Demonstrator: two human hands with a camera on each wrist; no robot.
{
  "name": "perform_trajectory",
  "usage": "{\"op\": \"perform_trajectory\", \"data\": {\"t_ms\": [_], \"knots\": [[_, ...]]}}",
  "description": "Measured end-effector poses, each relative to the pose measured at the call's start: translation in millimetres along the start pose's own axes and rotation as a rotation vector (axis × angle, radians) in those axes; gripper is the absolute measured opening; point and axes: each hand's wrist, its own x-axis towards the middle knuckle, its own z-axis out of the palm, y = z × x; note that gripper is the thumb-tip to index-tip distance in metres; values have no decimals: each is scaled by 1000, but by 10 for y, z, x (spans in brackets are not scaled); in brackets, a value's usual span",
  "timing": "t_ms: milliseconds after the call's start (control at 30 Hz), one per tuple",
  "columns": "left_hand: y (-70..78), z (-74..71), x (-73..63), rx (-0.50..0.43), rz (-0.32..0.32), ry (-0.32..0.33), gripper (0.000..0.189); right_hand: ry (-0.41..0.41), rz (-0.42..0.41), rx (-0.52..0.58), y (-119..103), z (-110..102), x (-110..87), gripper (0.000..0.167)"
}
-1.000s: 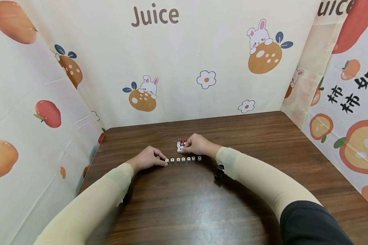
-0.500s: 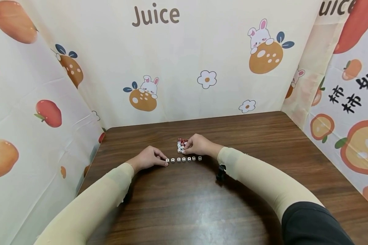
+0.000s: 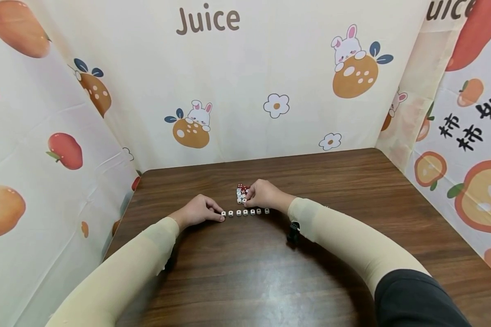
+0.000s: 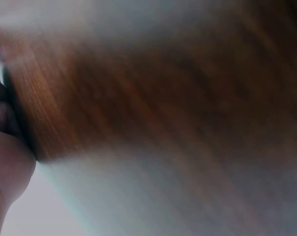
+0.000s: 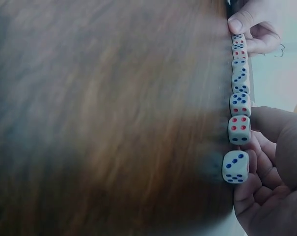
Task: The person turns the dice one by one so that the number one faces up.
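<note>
A row of several white dice [image 3: 245, 212] lies on the wooden table, the rightmost die [image 3: 267, 211] set a little apart. At the row's left end, my left hand [image 3: 198, 210] pinches the end die [image 3: 223, 214] between thumb and forefinger. Behind the row, my right hand [image 3: 263, 194] has its fingertips on a white die [image 3: 244, 200] at the front of a cluster, pinching it. This cluster has white dice [image 3: 239, 194] in front and red dice [image 3: 240, 186] behind, partly hidden by the right hand. In the right wrist view, the row's nearest die [image 5: 235, 167] shows blue pips.
The brown wooden table [image 3: 229, 272] reaches back to a fruit-and-rabbit printed cloth [image 3: 237, 81]. More printed cloth [image 3: 37, 113] hangs at the left and right sides. A black wrist device [image 3: 293, 231] hangs under the right forearm.
My right hand's fingertips have shifted slightly at the front of the cluster, where a white die now shows beside them. My left hand and the row stay in place.
</note>
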Motion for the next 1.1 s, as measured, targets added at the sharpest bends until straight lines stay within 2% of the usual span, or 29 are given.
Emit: {"op": "perform_trajectory", "data": {"t_ms": [467,567,967,1100], "knots": [[5,7,7,-11,-7,-5,19,22,9,40,42,-48,-77,8],[-5,15,14,-18,-7,-5,19,31,8,53,118,-97,-121,7],[-18,12,2,-15,-4,6,20,67,89,105,498,-290,-407,11],[-25,11,10,-7,-6,12,20,78,88,121,598,-339,-511,12]]}}
